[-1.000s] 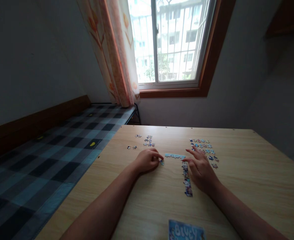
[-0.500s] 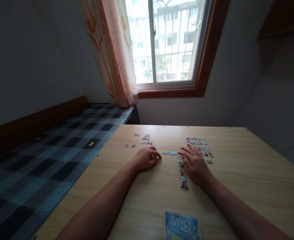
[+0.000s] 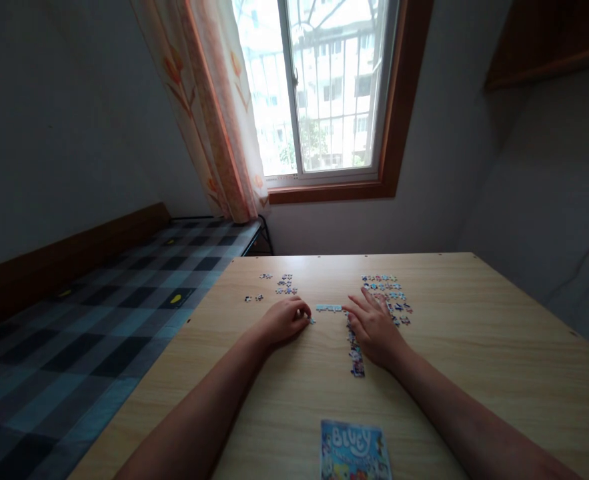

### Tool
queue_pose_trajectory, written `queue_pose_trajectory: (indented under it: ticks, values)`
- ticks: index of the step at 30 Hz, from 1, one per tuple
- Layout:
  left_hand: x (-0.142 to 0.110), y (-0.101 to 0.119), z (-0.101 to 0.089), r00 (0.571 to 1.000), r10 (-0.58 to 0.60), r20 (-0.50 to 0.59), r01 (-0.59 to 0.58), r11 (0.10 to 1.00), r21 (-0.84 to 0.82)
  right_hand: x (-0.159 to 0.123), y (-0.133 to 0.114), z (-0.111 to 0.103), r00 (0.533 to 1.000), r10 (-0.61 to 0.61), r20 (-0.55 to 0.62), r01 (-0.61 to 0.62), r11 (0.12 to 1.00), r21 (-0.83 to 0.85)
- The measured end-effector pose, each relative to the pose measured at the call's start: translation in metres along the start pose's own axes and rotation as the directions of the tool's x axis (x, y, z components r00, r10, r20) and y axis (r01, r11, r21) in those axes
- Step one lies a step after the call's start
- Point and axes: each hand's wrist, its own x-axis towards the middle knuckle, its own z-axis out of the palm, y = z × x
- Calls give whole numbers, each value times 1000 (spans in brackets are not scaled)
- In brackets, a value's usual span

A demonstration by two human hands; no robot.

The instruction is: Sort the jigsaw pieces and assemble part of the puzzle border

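My left hand [image 3: 287, 320] rests on the table with its fingers closed on a small light-blue puzzle piece [image 3: 313, 321]. Just beyond it lies a joined light-blue strip of puzzle pieces [image 3: 329, 308]. My right hand [image 3: 378, 332] lies open, fingers spread, its fingertips at the right end of that strip. Partly under this hand, a joined column of darker, many-coloured pieces [image 3: 357, 360] runs toward me. The strip and the column form a corner, though where they meet is partly covered by my fingers.
Loose puzzle pieces lie in rows at the right [image 3: 384, 287] and in a smaller group at the left [image 3: 287, 291] of the wooden table [image 3: 474, 373]. A blue "Bluey" box or card [image 3: 355, 450] lies near me. A checked bed [image 3: 99, 327] adjoins the left side.
The camera view has turned slightly, so the whole scene sits further left in the picture. Both hands stay nearly where they were on the table, the left still holding the small piece.
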Motion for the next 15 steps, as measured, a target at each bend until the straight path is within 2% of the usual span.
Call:
queue_pose_trajectory:
  ticks: [3,10,15]
  values:
    - [-1,1,1,999,0,-35,1,1000,20,0,-1,0,1000,17,-1,-17,1000,-23]
    - [-1,7,-1,999,9,-40,-4,991,132,1,-4,0,999,36,-5,-36,999,-22]
    - [0,9,1,999,-2,-47,8,992,130,2,-6,-2,999,42,11,-42,999,-29]
